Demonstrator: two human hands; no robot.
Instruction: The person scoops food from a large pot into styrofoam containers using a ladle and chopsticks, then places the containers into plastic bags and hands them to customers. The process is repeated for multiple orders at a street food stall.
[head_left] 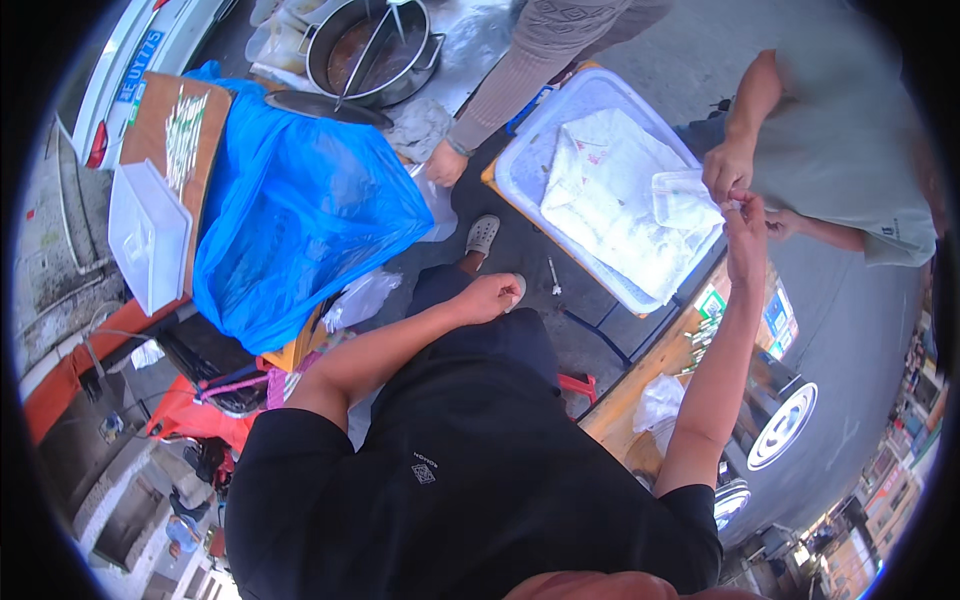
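My right hand reaches out to the right, its fingers pinched together against a co-worker's hand. What lies between the fingertips is too small to make out. Right beside the two hands is a clear plastic box or bag, over a white cloth in a large pale plastic tub. My left hand is held low in front of my body with curled fingers; whether anything is inside them is hidden. A second person's hand touches a clear plastic bag beside a blue plastic bag.
At the back stands a divided metal pot with broth. A white lidded box is at the left, by a wooden board with white-green sticks. A wooden table bears a white bag. A red stool is below.
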